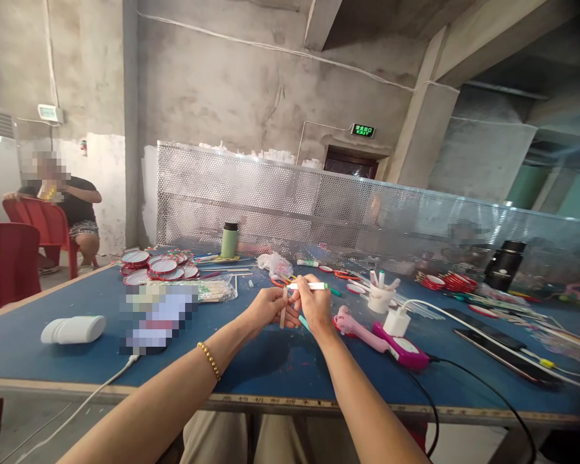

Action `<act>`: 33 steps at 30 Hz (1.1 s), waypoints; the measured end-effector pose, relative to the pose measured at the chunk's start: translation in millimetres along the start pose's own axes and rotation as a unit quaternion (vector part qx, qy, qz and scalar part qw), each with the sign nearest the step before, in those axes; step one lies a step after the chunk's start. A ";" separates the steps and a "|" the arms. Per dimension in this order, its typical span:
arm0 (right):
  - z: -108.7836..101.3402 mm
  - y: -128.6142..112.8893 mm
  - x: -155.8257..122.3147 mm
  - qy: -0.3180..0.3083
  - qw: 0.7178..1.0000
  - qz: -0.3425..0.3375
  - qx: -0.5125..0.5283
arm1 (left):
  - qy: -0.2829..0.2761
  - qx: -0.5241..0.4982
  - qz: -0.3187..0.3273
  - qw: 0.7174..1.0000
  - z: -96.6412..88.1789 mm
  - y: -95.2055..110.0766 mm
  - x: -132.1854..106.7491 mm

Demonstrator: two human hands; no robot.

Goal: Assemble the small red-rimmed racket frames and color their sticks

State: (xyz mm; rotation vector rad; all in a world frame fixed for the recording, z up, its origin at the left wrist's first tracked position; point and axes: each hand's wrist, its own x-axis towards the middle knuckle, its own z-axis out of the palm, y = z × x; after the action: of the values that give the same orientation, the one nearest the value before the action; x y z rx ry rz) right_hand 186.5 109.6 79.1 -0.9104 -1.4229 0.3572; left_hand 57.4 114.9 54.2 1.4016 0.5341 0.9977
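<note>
Wooden stick (283, 314) is what I've got in my left hand (267, 307), pinched between thumb and fingers and standing more or less upright, with its lower end poking out below my thumb. Right hand (316, 307) is closed around a white marker (313, 286), green end out to the right and the other end pointing at the upper part of the stick. Can't really tell if the tip is touching the wood, it's too small to make out. So the stick sits right between my two hands, held up over the blue table (251, 367).

Off to the right of my right hand is a pink tool (362, 330), just beside a magenta power strip (400, 348) with a white charger (396, 321) on it, and a white cup (381, 299) of pens behind. Phone (162, 319) is lying left of my left hand, cable plugged in.
</note>
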 end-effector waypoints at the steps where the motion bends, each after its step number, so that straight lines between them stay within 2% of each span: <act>1: 0.0 0.4 0.1 -0.001 1.000 0.000 0.000 | 0.000 0.000 0.000 1.000 0.0 -0.2 0.2; 16: -1.0 2.5 -0.4 -0.003 1.000 0.007 0.003 | 0.001 0.003 0.002 1.000 0.6 -0.5 -0.2; 22: -1.2 3.2 -0.1 0.018 1.000 0.011 0.015 | 0.003 0.000 0.001 1.000 1.2 0.7 -0.5; 33: -1.3 1.4 -0.6 0.005 1.000 0.012 -0.008 | 0.000 0.002 0.001 1.000 0.8 0.5 0.2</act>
State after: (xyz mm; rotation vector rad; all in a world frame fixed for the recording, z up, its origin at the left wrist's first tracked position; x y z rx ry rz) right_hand 188.0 109.7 77.8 -0.9404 -1.4091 0.3599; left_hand 58.0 114.6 54.9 1.4064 0.5349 0.9982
